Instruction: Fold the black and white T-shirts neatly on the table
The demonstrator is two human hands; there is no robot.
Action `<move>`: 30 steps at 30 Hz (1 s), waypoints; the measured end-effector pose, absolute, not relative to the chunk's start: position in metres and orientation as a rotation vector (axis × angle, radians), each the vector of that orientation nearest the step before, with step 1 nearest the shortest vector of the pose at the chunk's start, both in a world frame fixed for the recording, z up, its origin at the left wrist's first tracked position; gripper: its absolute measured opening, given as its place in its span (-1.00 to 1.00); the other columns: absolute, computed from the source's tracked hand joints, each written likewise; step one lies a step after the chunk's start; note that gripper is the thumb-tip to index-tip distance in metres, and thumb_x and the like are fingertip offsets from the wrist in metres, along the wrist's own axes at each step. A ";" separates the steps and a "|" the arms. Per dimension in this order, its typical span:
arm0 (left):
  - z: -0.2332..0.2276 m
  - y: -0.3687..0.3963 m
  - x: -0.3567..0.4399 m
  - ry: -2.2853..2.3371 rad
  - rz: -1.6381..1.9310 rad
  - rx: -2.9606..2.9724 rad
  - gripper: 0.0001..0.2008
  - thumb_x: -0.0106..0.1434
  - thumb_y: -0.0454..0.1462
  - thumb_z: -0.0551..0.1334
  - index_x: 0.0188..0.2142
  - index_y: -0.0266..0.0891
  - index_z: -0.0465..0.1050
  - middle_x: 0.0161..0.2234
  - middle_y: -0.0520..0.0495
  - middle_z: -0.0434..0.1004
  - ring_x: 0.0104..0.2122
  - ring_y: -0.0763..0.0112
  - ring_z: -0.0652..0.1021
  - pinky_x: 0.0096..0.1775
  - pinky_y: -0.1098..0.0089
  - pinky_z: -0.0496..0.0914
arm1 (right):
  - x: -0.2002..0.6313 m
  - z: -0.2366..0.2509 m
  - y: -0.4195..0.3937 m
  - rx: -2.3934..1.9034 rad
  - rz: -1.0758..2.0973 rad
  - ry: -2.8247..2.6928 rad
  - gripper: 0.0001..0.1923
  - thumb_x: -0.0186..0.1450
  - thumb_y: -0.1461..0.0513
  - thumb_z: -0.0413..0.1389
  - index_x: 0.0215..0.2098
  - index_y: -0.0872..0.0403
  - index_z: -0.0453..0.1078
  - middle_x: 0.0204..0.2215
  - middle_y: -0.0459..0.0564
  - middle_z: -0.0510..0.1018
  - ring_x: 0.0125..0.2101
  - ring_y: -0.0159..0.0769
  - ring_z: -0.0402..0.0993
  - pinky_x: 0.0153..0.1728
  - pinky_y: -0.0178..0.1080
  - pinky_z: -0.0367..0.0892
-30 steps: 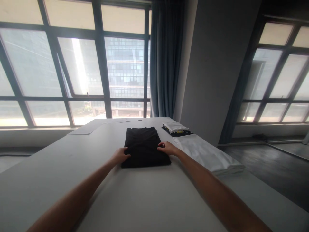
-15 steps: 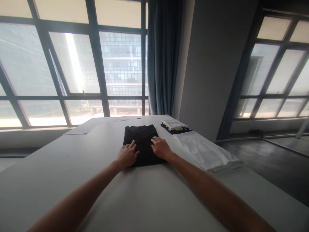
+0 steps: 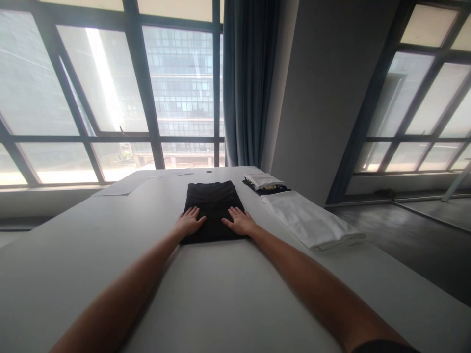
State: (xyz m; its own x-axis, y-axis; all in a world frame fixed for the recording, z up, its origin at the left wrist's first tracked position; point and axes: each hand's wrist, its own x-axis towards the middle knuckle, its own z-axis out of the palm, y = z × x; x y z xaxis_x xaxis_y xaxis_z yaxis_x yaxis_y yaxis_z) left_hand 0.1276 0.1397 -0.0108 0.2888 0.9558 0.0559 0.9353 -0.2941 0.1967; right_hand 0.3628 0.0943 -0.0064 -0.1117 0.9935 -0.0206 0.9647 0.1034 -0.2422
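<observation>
A folded black garment [image 3: 212, 228] lies flat on the white table [image 3: 217, 289], straight ahead of me. My left hand [image 3: 190, 221] rests on its left edge, palm down with the fingers spread. On the opposite edge lies my right hand [image 3: 239, 221], also flat, its thumb pointing inward. Neither hand grips the cloth. Which kind of garment it is, I cannot tell from the fold.
Right of the black garment lies a folded white cloth [image 3: 312, 218]. Behind it, a smaller white folded piece [image 3: 263, 180] sits on a dark patterned one [image 3: 281, 189]. Paper sheets [image 3: 121, 186] lie at the far left. Windows, a curtain [image 3: 243, 88] and a pillar [image 3: 316, 98] stand beyond.
Both hands have flattened, with fingers spread more over the black garment. Its surface looks smoother and its outline straighter. The view has tilted slightly downward.
</observation>
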 end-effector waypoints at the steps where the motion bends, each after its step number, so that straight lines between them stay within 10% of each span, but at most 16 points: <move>1: -0.011 0.143 0.124 1.828 0.249 2.389 -0.28 0.39 0.11 -0.11 0.39 -0.22 0.10 0.43 -0.19 -0.07 0.42 0.07 -0.04 0.34 -0.03 -0.09 | 0.366 -0.006 0.096 -2.018 0.301 -2.194 -0.17 0.42 -0.18 -0.24 0.47 0.12 -0.12 0.46 0.05 -0.16 0.44 -0.15 -0.31 0.37 0.06 -0.31; 7: -0.017 0.150 0.113 1.898 0.318 2.314 -0.29 0.38 0.13 -0.11 0.38 -0.15 0.12 0.41 -0.22 0.04 0.41 0.02 0.00 0.32 -0.13 -0.08 | 0.380 -0.011 0.102 -2.106 0.309 -2.035 -0.21 0.43 -0.16 -0.22 0.47 0.09 -0.08 0.46 0.10 -0.14 0.42 -0.07 -0.22 0.35 0.12 -0.26; 13: -0.017 0.143 0.109 1.969 0.545 2.218 -0.33 0.36 0.08 0.00 0.34 -0.20 0.22 0.37 -0.25 0.15 0.38 -0.01 0.12 0.32 0.00 0.04 | 0.397 -0.014 0.114 -1.983 0.139 -1.862 -0.40 0.43 0.03 -0.06 0.33 0.15 0.23 0.29 0.22 0.32 0.28 -0.03 0.22 0.26 0.00 0.07; 23: -0.018 0.159 0.096 1.694 1.044 2.090 -0.62 0.34 -0.24 0.15 0.10 -0.22 0.53 0.21 -0.12 0.45 0.22 0.18 0.42 0.25 0.26 0.26 | 0.431 -0.002 0.194 -1.535 0.711 -1.732 -0.41 0.20 0.47 0.02 0.20 0.22 0.38 0.10 0.17 0.54 0.07 -0.26 0.48 0.06 -0.28 0.34; 30: -0.018 0.168 0.090 1.671 1.157 1.949 -0.64 0.24 -0.35 0.24 0.02 -0.19 0.57 -0.07 -0.07 0.68 -0.14 0.28 0.66 0.01 0.30 0.48 | 0.438 -0.001 0.212 -1.443 0.532 -1.928 -0.67 0.14 0.33 0.25 -0.10 0.12 0.59 -0.29 -0.02 0.64 -0.19 -0.23 0.56 -0.09 -0.23 0.41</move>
State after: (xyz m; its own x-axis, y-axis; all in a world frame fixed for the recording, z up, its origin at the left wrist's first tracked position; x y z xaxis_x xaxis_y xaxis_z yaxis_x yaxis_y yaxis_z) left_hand 0.0902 0.1677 -0.0185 -0.0146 0.9313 0.3640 0.6681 -0.2618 0.6965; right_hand 0.4377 0.2117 -0.0009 -0.1708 0.9494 0.2637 0.6797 0.3073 -0.6660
